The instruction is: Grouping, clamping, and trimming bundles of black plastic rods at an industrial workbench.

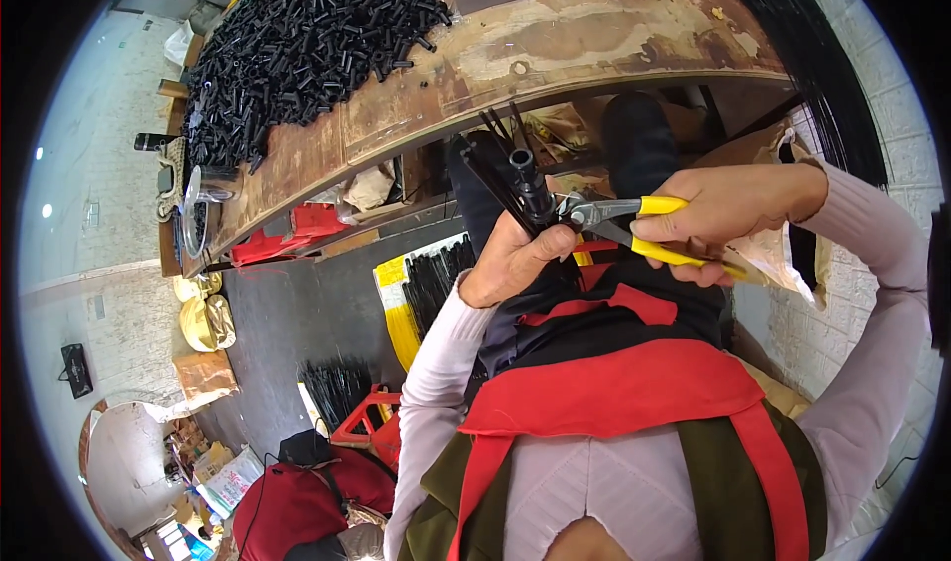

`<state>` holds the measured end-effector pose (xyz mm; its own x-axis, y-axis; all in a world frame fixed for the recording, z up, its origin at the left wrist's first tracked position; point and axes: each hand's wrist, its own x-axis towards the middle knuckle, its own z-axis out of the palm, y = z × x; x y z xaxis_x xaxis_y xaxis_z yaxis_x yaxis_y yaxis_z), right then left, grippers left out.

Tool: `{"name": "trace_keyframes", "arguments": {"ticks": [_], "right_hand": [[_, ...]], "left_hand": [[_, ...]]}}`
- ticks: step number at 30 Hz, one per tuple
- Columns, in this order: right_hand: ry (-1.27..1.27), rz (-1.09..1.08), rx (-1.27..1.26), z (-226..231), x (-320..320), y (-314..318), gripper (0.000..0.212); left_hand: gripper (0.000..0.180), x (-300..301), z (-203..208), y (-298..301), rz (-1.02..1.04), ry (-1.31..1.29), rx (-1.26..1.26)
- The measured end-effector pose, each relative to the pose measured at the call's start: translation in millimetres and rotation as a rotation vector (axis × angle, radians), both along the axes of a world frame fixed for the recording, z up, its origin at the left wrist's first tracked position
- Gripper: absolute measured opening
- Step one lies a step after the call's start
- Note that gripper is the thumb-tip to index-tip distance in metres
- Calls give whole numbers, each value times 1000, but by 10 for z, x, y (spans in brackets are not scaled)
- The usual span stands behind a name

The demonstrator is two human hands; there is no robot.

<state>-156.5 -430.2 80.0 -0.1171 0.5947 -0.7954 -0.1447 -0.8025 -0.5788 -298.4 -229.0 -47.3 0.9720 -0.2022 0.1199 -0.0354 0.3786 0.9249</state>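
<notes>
My left hand point(523, 262) is closed around a black tube with thin black rods point(531, 187) beside it, held upright over my lap. The tube's round open end faces up. My right hand point(708, 219) grips pliers with yellow handles point(662, 205), its fingers wrapped round both handles. The metal jaws of the pliers lie against the side of the tube, just above my left thumb. What sits between the jaws is too small to make out. A red apron point(614, 388) covers my lap below both hands.
Ahead stands a worn wooden workbench point(396, 105) with a big heap of short black tubes point(317, 36). Long black rods point(827, 66) hang at the right. Bundles of rods point(436, 284), a red stool point(371, 422) and a red bag point(307, 502) are at the left.
</notes>
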Motion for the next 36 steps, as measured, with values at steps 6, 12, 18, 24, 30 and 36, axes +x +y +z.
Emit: {"name": "trace_keyframes", "arguments": {"ticks": [6, 12, 18, 24, 30, 36], "right_hand": [[-260, -31, 42, -178, -203, -22, 35], [-306, -164, 181, -149, -197, -179, 32], [-572, 229, 243, -124, 123, -114, 33], [-255, -99, 383, -789, -238, -145, 41], [-497, -175, 402, -650, -169, -88, 35], [-579, -223, 555, -843, -80, -74, 27]], "left_hand": [[35, 8, -59, 35, 35, -26, -31], [30, 113, -8, -68, 45, 27, 10], [22, 85, 152, -133, 211, 5, 191], [19, 11, 52, -147, 336, 127, 208], [32, 36, 19, -142, 449, 65, -12], [17, 53, -21, -149, 347, 109, -42]]}}
